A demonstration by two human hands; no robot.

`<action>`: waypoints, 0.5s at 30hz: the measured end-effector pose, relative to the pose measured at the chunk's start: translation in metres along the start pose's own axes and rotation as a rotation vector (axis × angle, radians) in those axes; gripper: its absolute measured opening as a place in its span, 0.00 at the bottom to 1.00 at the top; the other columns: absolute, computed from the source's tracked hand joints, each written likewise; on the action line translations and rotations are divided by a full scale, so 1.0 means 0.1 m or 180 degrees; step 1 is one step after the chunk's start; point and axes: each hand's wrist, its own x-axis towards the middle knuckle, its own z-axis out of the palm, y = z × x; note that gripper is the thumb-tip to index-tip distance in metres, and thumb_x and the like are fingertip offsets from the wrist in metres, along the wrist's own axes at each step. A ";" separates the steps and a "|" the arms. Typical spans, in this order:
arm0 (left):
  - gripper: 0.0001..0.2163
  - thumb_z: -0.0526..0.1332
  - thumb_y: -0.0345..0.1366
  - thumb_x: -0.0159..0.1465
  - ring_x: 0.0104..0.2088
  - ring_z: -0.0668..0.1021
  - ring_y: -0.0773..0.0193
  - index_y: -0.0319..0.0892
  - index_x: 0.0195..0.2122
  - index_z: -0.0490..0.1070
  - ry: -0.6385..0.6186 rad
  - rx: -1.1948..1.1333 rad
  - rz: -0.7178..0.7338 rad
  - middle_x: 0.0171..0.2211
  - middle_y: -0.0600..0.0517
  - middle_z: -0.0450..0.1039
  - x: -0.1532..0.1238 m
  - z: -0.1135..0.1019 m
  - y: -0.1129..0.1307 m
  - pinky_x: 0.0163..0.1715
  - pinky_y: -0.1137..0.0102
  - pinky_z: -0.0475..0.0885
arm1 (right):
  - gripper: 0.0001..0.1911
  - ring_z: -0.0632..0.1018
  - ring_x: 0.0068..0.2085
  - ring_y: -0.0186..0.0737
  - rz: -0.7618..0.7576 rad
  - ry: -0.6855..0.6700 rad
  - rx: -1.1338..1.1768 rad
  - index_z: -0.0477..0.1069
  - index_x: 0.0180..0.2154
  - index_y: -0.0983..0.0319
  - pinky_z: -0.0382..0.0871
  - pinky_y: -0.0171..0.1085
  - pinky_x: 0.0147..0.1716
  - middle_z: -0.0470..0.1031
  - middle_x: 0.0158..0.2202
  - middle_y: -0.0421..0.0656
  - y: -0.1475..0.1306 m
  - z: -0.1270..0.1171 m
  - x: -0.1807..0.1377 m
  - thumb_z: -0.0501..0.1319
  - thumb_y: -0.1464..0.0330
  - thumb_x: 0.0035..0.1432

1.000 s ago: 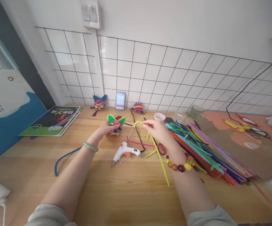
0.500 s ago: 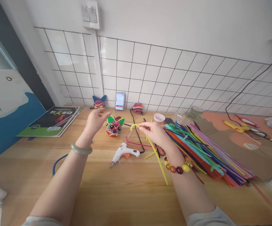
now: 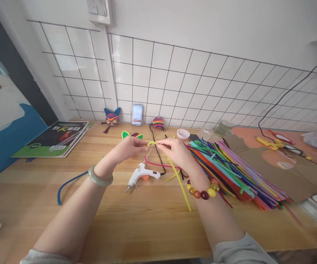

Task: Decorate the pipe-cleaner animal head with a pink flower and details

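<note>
A yellow pipe cleaner (image 3: pixel 180 186) is pinched in my right hand (image 3: pixel 174 149), its long tail slanting down toward the table. Its curved upper end reaches left to my left hand (image 3: pixel 130 149), whose thumb and fingertips are closed on it. Below the hands lies a white hot glue gun (image 3: pixel 142 176), nozzle toward the lower left. My left hand mostly covers a colourful figure, whose green ears (image 3: pixel 126 135) show above the fingers. A pink pipe cleaner (image 3: pixel 161 164) runs across the table behind the glue gun.
A thick pile of coloured pipe cleaners (image 3: pixel 235 172) lies to the right, beside cardboard (image 3: pixel 260 179). At the back stand a blue-eared figure (image 3: pixel 112 118), a phone (image 3: pixel 137 114), a striped ball (image 3: pixel 158 123) and a pink bowl (image 3: pixel 183 134). A blue pipe cleaner (image 3: pixel 70 183) lies left.
My left hand has come right and down to the curved end of the yellow pipe cleaner and closed on it, now covering most of the green-eared figure. The view has shifted slightly.
</note>
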 end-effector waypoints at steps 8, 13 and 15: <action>0.10 0.68 0.41 0.52 0.19 0.64 0.72 0.39 0.23 0.76 0.0206 -0.0463 -0.0156 0.18 0.55 0.67 -0.03 0.09 0.10 0.19 0.73 0.56 | 0.14 0.75 0.32 0.35 -0.0099 0.0088 0.0103 0.77 0.48 0.60 0.68 0.35 0.34 0.79 0.38 0.44 -0.04 0.04 -0.01 0.60 0.69 0.61; 0.07 0.70 0.36 0.49 0.20 0.68 0.71 0.39 0.25 0.77 0.0088 -0.0806 -0.0292 0.20 0.54 0.71 -0.05 0.12 0.18 0.20 0.75 0.62 | 0.13 0.74 0.33 0.35 -0.0407 0.0134 0.0143 0.78 0.46 0.61 0.66 0.35 0.35 0.77 0.35 0.44 -0.10 0.09 -0.02 0.58 0.71 0.63; 0.08 0.72 0.37 0.48 0.21 0.69 0.72 0.39 0.26 0.77 0.0013 -0.0899 -0.0328 0.21 0.53 0.73 -0.06 0.12 0.19 0.21 0.75 0.64 | 0.12 0.75 0.33 0.35 -0.0425 0.0203 0.0149 0.79 0.44 0.61 0.66 0.34 0.35 0.77 0.35 0.44 -0.11 0.10 -0.02 0.58 0.72 0.63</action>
